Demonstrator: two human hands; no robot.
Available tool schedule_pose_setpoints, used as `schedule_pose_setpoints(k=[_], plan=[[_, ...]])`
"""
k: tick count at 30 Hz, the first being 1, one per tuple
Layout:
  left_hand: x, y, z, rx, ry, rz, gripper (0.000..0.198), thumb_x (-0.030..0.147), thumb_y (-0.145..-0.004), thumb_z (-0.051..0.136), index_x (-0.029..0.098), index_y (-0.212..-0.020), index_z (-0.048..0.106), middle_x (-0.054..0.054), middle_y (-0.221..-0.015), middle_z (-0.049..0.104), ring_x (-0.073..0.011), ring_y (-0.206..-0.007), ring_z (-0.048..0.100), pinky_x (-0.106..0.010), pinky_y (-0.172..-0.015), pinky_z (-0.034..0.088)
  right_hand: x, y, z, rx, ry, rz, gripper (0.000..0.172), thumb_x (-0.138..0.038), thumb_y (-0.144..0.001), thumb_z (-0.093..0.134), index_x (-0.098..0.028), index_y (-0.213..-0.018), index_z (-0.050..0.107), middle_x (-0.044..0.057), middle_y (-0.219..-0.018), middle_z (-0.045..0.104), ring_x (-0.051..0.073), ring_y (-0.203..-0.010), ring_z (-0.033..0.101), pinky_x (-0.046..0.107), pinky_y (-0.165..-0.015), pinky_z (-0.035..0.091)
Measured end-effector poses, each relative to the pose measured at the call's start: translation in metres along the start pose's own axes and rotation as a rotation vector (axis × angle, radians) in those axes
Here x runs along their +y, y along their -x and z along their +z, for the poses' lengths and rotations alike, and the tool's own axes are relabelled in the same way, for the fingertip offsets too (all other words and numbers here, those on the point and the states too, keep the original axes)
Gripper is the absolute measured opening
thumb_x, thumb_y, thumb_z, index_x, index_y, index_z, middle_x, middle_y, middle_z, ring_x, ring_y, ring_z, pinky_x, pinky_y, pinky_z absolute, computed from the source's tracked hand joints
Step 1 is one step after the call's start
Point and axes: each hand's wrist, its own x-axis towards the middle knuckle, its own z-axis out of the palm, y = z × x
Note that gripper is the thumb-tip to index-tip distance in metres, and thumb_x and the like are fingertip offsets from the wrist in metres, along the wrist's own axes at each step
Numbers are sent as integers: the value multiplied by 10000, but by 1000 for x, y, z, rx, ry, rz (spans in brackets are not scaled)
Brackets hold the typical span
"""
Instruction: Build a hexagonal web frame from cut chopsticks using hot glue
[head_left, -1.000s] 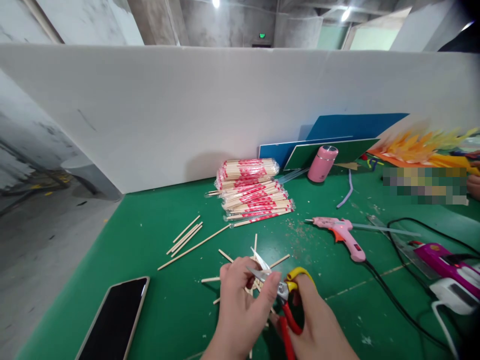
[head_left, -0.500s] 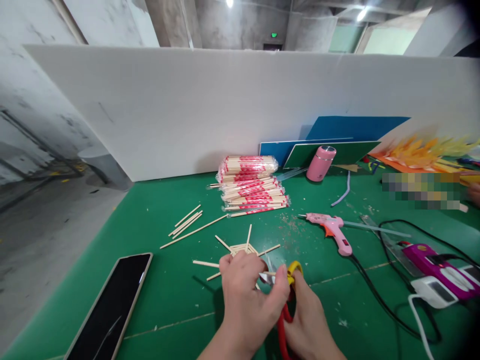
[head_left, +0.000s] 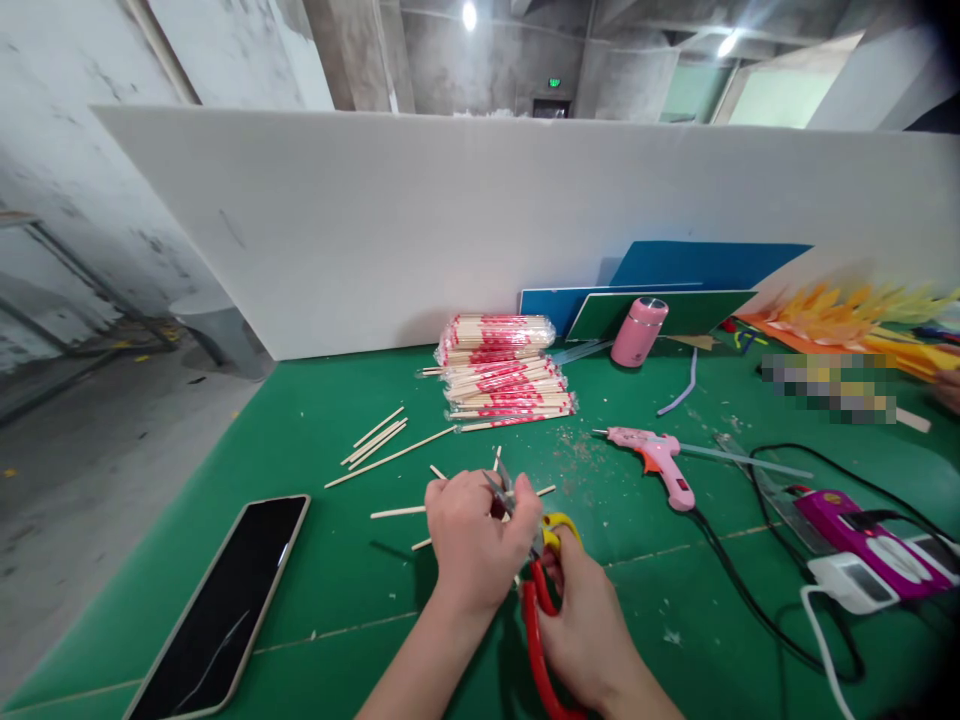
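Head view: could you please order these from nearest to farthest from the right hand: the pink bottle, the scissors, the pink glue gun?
1. Scissors, held in the right hand.
2. Pink glue gun, ahead and to the right.
3. Pink bottle, farther ahead, beyond the glue gun.

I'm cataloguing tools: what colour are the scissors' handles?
The scissors' handles are red and yellow, seen in the head view.
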Motion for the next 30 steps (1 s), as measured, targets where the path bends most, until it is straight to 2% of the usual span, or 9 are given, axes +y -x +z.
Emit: schedule_pose_setpoints(k=[4,12,30], plan=[[-7,0,6,8,-25,-45,351,331,-721,480,179,-417,391,27,-425,470,-114,-453,436,-288,-578,274,2,-4,3,-51,19,39,219,-227,-647,527,-216,-845,434,11,-747,599,167,-670,588,231,-564,427],[-14,-6,11,23,-50,-98,355,347,-715,478,184,-419,371,33,-409,450,-108,-432,413,-285,-573,280,-4,-11,7,-59,39,51,196,-223,-657,508,-216,-833,423,6,-724,589,163,-646,580,232,-551,419],[-18,-12,14,6,-42,-90,355,341,-725,470,181,-421,382,32,-418,469,-104,-440,419,-278,-558,296,-7,-17,9,-22,36,62,178,-196,-655,515,-204,-811,432,22,-705,601,165,-636,590,231,-535,424]])
